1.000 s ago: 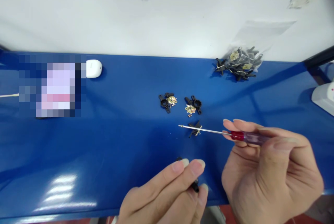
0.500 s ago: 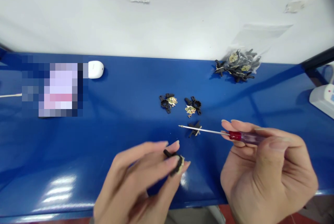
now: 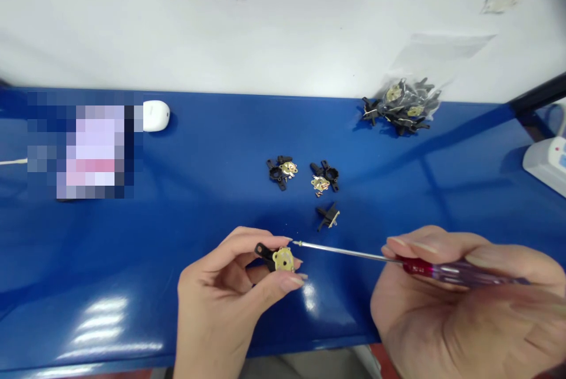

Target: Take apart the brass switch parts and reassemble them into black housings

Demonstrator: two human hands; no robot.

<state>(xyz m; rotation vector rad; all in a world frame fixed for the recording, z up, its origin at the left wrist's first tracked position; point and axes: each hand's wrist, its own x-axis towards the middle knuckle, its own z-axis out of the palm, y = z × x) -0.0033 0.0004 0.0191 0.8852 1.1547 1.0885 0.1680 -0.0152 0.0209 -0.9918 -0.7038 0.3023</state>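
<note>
Between the fingers and thumb of my left hand is a small black plastic part with a round brass-coloured plate, the plate turned towards me. My right hand is closed around the red and purple handle of a screwdriver. Its thin metal shaft points left, and the tip lies close to my left fingertips, just above the plate; whether it touches cannot be told. Beyond the shaft, a similar black part with a plate rests on the table.
Two groups of loose parts, a left one and a right one, lie mid-table. A clear bag of parts sits at the back right. On the left are a blurred-out flat object and a white case. A white device stands far right.
My left hand has turned the black part so its brass plate faces me. The screwdriver has come down and slightly left, its tip now nearer the held part.
</note>
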